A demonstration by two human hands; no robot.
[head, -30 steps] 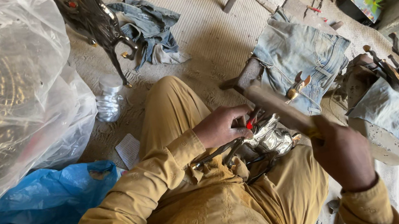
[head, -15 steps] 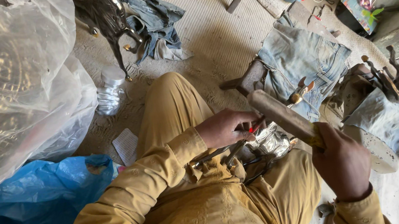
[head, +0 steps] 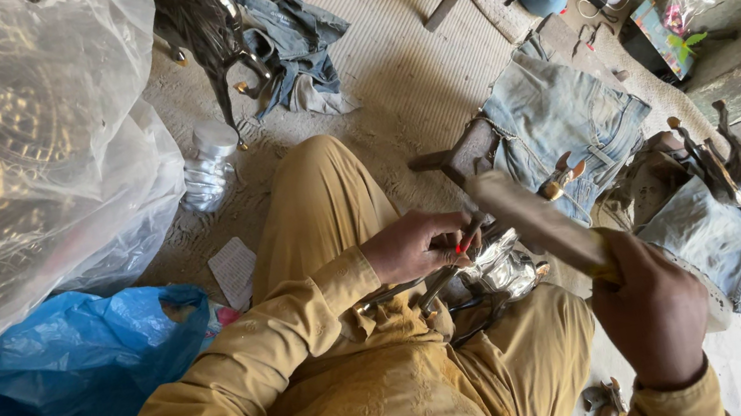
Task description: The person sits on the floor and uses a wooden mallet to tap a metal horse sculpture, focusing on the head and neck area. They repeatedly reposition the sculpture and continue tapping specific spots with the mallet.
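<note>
Two hands work close together over the lap in our one view, the head camera looking straight down. Our left hand (head: pixel 418 245) is curled shut around a thin tool with a red tip (head: pixel 460 245), held against a small shiny metal piece (head: pixel 503 268) that rests on the thighs. Our right hand (head: pixel 651 311) is clenched on the handle of a wooden mallet (head: pixel 535 220), whose head hangs just above the left fingers.

We judge the main risk to be a blow landing on those fingers, since they sit right beside the tool's end. The metal piece lies loose on cloth, so it could also slip or tip under a strike.

Our left forearm reaches across the body, wrist bent down. Our right arm is drawn in, elbow low, fist turned so the mallet slants up and leftward.
</note>
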